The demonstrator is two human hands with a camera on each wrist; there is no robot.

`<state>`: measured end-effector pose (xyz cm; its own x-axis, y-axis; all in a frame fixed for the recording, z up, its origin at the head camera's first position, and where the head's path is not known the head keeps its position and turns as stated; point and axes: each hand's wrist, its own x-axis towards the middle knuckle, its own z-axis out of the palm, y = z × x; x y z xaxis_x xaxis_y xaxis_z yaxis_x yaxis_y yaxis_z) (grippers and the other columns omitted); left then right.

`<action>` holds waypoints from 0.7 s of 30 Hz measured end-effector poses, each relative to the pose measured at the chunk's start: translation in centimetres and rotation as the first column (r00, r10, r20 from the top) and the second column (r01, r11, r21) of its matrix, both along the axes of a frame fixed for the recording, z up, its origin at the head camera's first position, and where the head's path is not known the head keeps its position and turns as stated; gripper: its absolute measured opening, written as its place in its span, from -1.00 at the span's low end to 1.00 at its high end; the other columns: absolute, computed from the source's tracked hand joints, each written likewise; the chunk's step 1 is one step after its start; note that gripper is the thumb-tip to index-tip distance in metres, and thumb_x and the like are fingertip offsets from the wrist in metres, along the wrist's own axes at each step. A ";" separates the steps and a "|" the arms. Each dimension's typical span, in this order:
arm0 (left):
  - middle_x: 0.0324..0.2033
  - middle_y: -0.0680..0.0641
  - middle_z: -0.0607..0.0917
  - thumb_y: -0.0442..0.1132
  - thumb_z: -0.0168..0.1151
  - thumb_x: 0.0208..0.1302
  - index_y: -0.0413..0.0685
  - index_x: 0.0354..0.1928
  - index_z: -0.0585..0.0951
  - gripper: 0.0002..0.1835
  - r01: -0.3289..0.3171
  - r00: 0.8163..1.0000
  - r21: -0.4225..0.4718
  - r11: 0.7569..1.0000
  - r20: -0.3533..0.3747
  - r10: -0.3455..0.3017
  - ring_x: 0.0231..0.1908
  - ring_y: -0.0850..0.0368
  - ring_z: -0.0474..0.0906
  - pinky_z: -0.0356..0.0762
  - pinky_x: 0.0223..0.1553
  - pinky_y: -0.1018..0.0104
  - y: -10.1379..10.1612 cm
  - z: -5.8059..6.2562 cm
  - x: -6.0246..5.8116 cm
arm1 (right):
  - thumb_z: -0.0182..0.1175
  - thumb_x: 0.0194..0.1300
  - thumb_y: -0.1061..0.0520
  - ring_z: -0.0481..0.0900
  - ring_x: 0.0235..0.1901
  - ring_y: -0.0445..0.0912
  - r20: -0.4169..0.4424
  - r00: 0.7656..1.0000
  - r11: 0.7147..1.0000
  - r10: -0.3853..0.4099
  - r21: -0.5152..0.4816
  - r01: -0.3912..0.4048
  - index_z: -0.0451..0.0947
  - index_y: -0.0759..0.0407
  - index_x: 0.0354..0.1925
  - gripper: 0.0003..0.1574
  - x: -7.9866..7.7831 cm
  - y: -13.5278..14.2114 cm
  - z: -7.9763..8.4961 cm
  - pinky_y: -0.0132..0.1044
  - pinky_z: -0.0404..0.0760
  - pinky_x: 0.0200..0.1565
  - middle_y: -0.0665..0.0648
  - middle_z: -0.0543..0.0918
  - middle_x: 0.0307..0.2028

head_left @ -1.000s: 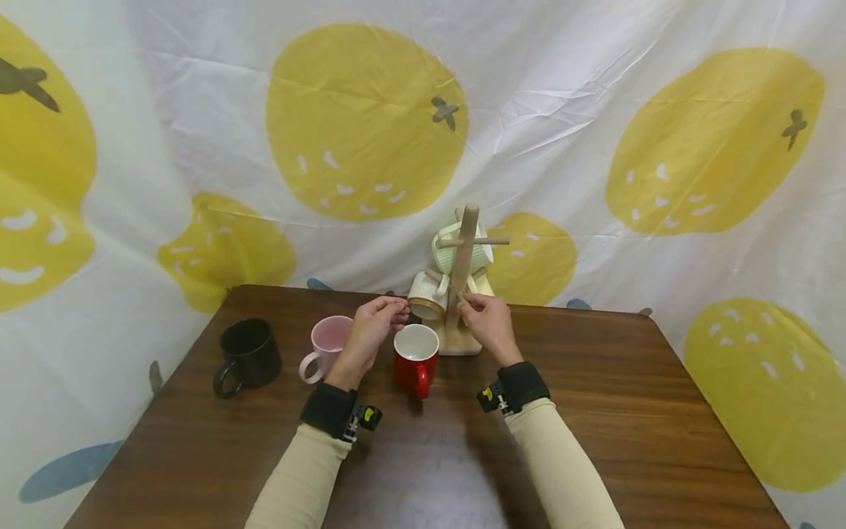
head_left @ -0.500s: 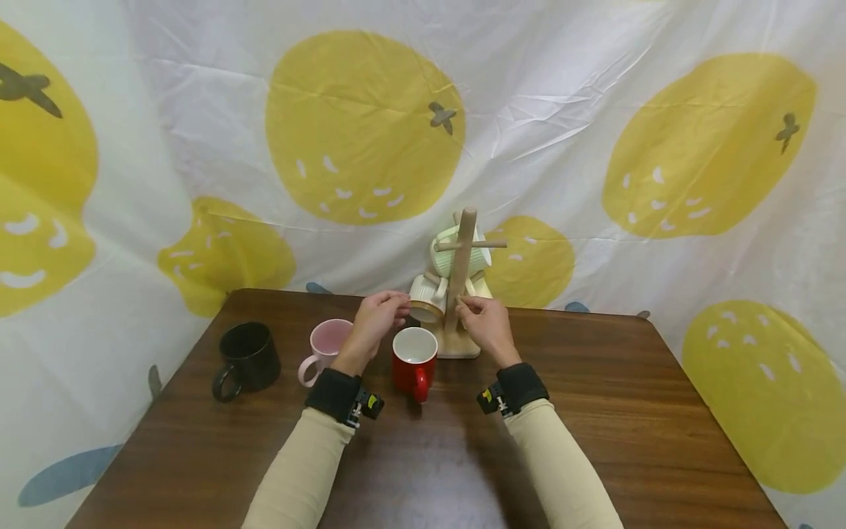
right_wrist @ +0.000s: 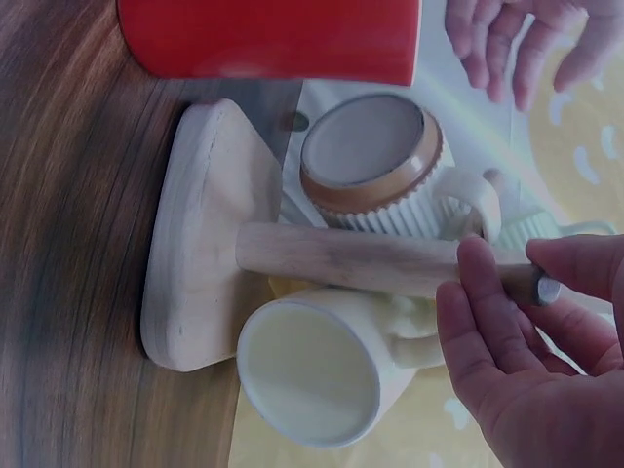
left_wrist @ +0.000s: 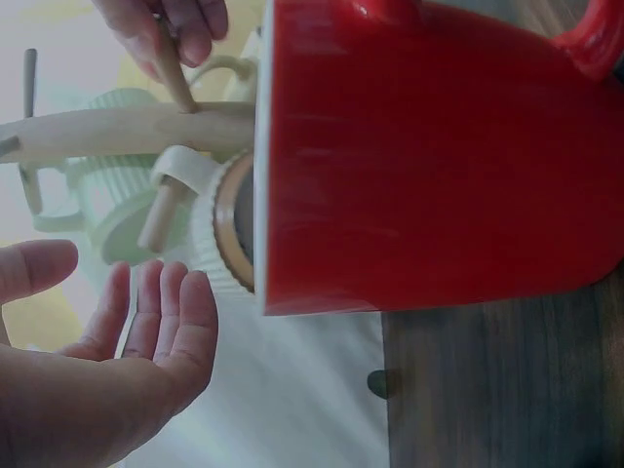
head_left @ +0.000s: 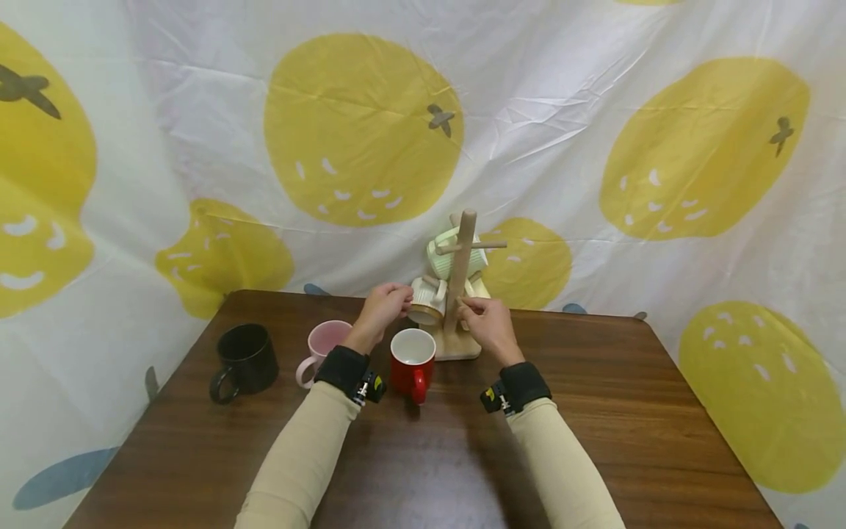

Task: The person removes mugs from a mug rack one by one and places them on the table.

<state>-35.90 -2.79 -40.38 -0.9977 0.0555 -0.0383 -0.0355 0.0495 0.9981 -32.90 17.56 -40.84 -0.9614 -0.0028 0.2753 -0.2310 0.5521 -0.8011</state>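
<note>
My right hand point(head_left: 490, 327) pinches a low front peg point(right_wrist: 529, 284) of the wooden mug tree point(head_left: 463, 257) between thumb and fingers. Beside the ribbed white mug point(head_left: 423, 303) is my left hand point(head_left: 383, 312). In the left wrist view its fingers point(left_wrist: 200, 327) are loosely bent, with nothing held between thumb and fingers. That mug hangs tilted on a low peg, its tan-banded base toward me. A cream mug point(right_wrist: 312, 370) hangs low on the right side, and a pale green ribbed mug point(head_left: 443, 257) hangs higher up.
A red mug point(head_left: 403, 367) stands upright just before the tree, between my forearms. Left of it stand a pink mug point(head_left: 324, 342), partly behind my left wrist, and a black mug point(head_left: 254, 364). A lemon-print cloth point(head_left: 529, 147) hangs behind the brown table point(head_left: 595, 404).
My left hand has moved slightly forward and up beside the ribbed white mug. The right hand stays at the peg. The head view has tilted a little.
</note>
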 end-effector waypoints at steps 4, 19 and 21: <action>-0.29 -0.10 0.56 -0.22 0.10 0.35 -0.36 -0.01 0.59 -0.67 0.004 1.000 -0.047 0.999 0.004 -0.003 -0.21 0.03 0.52 0.55 0.04 0.02 0.1 -0.4 -0.8 | 0.17 0.36 0.23 0.71 -0.16 0.20 0.008 0.999 0.999 0.039 -0.003 -0.039 0.63 0.33 0.09 -0.63 0.1 0.3 0.2 -0.35 0.56 -0.26 0.33 0.76 -0.24; -0.17 -0.07 0.48 -0.17 0.09 0.32 -0.27 -0.09 0.58 -0.70 0.089 0.992 -0.209 0.974 0.103 -0.069 -0.02 -0.03 0.44 0.45 0.17 -0.11 0.2 -0.8 -3.3 | 0.22 0.36 0.23 0.71 -0.12 0.15 0.029 0.996 0.996 0.081 -0.039 -0.080 0.62 0.34 0.09 -0.64 0.3 0.7 0.4 -0.27 0.63 -0.16 0.34 0.75 -0.19; -0.15 -0.07 0.47 -0.16 0.09 0.32 -0.27 -0.09 0.59 -0.70 0.110 0.989 -0.225 0.968 0.117 -0.086 -0.01 -0.02 0.43 0.43 0.19 -0.13 0.3 -0.9 -3.6 | 0.22 0.36 0.23 0.71 -0.12 0.14 0.030 0.997 0.997 0.072 -0.036 -0.071 0.63 0.34 0.08 -0.64 0.3 0.7 0.4 -0.28 0.63 -0.16 0.33 0.75 -0.19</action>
<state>-39.45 -2.48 -41.30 -0.9775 0.1300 -0.1659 -0.1232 0.2862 0.9502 -32.58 18.23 -40.43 -0.9671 -0.0632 0.2464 -0.2438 0.5070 -0.8268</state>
